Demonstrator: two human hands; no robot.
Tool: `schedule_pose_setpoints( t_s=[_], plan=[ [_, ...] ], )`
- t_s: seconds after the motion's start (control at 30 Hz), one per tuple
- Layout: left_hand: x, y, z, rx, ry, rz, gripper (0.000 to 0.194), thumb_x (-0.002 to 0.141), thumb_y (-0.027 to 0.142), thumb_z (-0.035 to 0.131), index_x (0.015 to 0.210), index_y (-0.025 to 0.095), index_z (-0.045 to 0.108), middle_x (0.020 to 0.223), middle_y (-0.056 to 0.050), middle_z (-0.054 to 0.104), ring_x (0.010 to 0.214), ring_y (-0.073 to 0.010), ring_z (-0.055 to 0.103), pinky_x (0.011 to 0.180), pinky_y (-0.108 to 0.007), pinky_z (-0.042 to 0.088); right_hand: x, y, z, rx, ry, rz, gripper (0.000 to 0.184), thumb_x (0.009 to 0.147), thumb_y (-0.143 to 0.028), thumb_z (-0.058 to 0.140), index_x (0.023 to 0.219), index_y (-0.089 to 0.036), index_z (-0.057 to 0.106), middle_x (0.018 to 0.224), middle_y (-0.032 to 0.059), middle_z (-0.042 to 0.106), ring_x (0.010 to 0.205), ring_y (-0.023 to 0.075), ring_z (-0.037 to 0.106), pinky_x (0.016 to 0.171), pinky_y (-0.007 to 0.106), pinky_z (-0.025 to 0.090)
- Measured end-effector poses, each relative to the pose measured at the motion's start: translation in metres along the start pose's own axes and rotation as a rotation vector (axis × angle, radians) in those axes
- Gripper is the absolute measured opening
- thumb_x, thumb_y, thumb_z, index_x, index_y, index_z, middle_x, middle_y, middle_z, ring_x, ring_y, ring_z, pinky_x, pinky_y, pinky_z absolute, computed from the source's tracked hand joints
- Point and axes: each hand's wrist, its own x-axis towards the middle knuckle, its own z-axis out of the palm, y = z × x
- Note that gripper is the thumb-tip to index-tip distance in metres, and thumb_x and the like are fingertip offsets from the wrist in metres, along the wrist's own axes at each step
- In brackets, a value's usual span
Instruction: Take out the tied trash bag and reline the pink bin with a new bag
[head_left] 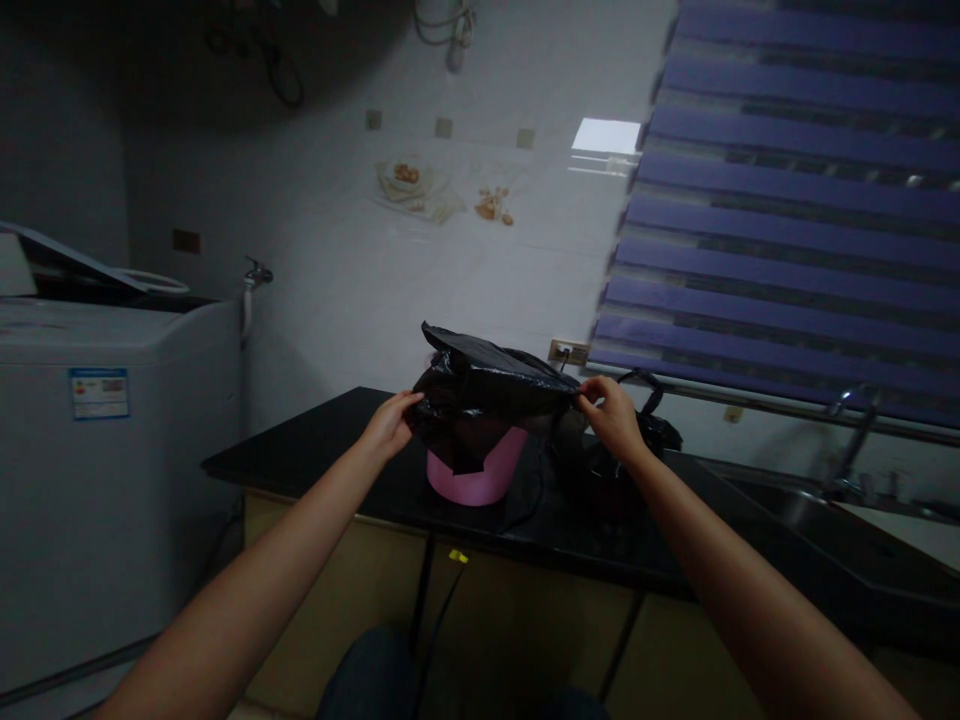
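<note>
A black plastic bag (495, 385) is stretched between my two hands over a pink bucket (476, 480) on the dark countertop. My left hand (394, 422) pinches the bag's left edge. At the right edge, my right hand (609, 412) grips the plastic between thumb and fingers. The bag hides the bucket's rim, and part of it hangs down the front. Behind my right wrist stands a second black bag (600, 475), filled and with its handles sticking up.
A washing machine (112, 440) with a raised lid stands to the left, near a wall tap (257, 272). A sink faucet (855, 440) is at the right. A wall socket (568, 352) has a plug in it. A cord with a yellow tag (458, 556) hangs in front of the cabinets.
</note>
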Motion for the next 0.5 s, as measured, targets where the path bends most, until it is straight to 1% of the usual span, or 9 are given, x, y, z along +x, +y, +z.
schedule_pose_setpoints(
  t_s=[0.23, 0.5],
  plan=[
    [0.001, -0.001, -0.001, 0.008, 0.006, 0.003, 0.014, 0.070, 0.001, 0.062, 0.063, 0.013, 0.061, 0.060, -0.002, 0.067, 0.053, -0.0121, 0.062, 0.055, -0.022, 0.048, -0.001, 0.006, 0.000, 0.004, 0.010, -0.007, 0.007, 0.069, -0.022, 0.052, 0.074, -0.017, 0.053, 0.078, 0.0054, 0.056, 0.072, 0.0156, 0.050, 0.071, 0.029, 0.041],
    [0.001, -0.001, -0.002, 0.013, 0.003, 0.008, 0.013, 0.067, 0.001, 0.064, 0.062, 0.013, 0.061, 0.058, -0.001, 0.066, 0.053, -0.0116, 0.061, 0.055, -0.021, 0.046, -0.003, 0.012, -0.002, 0.013, 0.028, 0.000, 0.008, 0.067, -0.022, 0.053, 0.073, -0.017, 0.054, 0.077, 0.0055, 0.056, 0.072, 0.0160, 0.050, 0.073, 0.031, 0.042]
  ],
)
